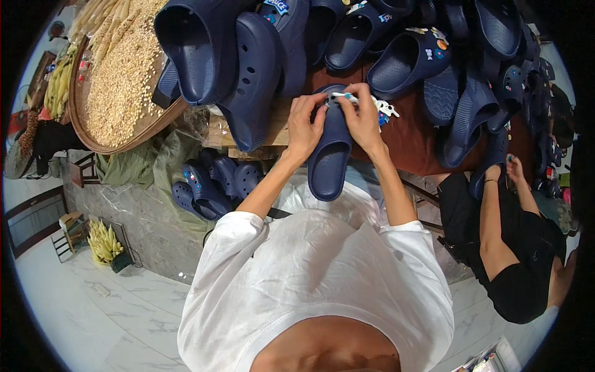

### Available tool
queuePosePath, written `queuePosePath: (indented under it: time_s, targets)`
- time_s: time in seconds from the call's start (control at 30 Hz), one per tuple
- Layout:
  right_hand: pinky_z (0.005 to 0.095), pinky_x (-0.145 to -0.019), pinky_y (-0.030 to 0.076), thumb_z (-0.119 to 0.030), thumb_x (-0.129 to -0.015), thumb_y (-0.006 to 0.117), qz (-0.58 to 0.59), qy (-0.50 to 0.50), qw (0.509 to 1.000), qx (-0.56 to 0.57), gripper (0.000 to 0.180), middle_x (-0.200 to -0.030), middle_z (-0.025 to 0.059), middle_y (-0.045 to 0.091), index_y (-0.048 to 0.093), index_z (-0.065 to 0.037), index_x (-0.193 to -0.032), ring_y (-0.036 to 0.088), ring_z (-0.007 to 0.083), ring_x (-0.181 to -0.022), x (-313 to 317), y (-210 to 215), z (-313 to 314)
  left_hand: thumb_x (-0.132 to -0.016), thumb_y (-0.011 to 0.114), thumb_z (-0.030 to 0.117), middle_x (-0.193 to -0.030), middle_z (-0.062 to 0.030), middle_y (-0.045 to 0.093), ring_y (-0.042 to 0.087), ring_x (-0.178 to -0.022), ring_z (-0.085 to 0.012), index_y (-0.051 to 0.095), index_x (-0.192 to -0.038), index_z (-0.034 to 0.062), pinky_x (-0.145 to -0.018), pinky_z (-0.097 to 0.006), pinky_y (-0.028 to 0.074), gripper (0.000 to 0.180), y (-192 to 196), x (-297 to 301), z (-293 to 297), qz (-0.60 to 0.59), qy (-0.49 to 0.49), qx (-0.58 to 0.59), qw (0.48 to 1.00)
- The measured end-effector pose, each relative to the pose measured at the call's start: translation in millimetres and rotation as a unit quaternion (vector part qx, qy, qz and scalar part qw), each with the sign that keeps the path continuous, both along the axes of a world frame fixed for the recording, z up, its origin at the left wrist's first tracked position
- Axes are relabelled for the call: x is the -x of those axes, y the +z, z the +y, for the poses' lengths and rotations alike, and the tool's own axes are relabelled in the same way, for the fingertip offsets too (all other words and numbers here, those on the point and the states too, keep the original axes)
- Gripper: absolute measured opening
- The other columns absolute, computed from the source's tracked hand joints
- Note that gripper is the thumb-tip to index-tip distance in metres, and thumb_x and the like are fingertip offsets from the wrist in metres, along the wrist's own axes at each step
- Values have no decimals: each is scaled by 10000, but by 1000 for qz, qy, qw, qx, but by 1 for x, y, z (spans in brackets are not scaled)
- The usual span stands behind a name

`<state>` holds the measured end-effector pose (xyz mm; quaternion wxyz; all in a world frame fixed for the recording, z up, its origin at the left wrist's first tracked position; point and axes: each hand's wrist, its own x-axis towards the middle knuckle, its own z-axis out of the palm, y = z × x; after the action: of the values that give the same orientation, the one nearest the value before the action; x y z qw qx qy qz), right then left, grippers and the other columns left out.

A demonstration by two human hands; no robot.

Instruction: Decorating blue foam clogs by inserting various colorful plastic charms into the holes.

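Note:
In front of my chest a navy blue clog [329, 166] lies with its heel toward me and its toe end away. My left hand [303, 127] is closed on the toe part from the left, thumb and fingertips against its edge. My right hand [363, 126] pinches a small white and blue shoe charm [344, 97] over the top of the clog's toe. The fingers partly hide where the charm meets the holes. Just right of my right hand lies a small heap of white and blue charms [387, 113] on the brown tabletop.
Navy clogs [250, 80] are piled along the table's far side, some with charms [441, 44]. A round tray's rim [118, 150] surrounds corn kernels at the far left. More clogs [204, 189] sit lower left. A person in black [514, 248] works on a clog at the right.

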<state>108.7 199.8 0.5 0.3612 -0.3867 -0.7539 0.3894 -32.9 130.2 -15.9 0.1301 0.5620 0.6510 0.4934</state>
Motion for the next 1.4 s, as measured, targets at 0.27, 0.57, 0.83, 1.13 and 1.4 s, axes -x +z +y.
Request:
queuePosePath:
  time_s: [0.27, 0.57, 0.83, 1.13, 1.4]
  targets:
    - [423, -825, 444, -167, -919, 669, -143, -179, 963, -143, 225, -984, 153, 615, 600, -28, -1082, 585, 323, -946, -45, 0, -7, -855, 763, 244, -1095, -143, 666, 639, -1000, -303, 686, -1182, 51, -877, -378, 500, 388, -6, 9, -7, -20, 31, 61, 997]
    - [424, -732, 482, -325, -822, 779, -187, -148, 969, -70, 345, -849, 110, 635, 608, -48, -939, 622, 284, -813, -24, 16, -8, -740, 811, 523, -1136, -241, 673, 658, -1061, -361, 644, -1257, 30, -914, -421, 514, 734, 3, 11, 5, -27, 14, 225, 974]
    - [461, -666, 518, -483, -873, 702, -333, -93, 938, 21, 477, -758, 157, 678, 596, -21, -929, 688, 337, -727, -23, 25, 2, -813, 675, 631, -960, -294, 670, 657, -938, -456, 597, -1120, -11, -797, -517, 519, 715, 12, 16, 19, 46, -32, 296, 953]
    - [483, -664, 543, -405, -942, 600, -401, -80, 910, -66, 434, -764, 238, 691, 598, 28, -968, 700, 404, -740, -8, 10, 9, -950, 598, 410, -898, -276, 660, 646, -848, -450, 567, -1039, -18, -739, -522, 512, 438, 1, 13, 19, 135, -48, 217, 965]
    - [479, -673, 553, -343, -910, 608, -375, -88, 919, -87, 396, -753, 261, 689, 606, 52, -933, 700, 408, -722, -4, 5, 9, -934, 620, 239, -830, -227, 659, 646, -788, -372, 621, -866, -46, -695, -451, 537, 294, -3, 1, 24, 264, -44, 134, 954]
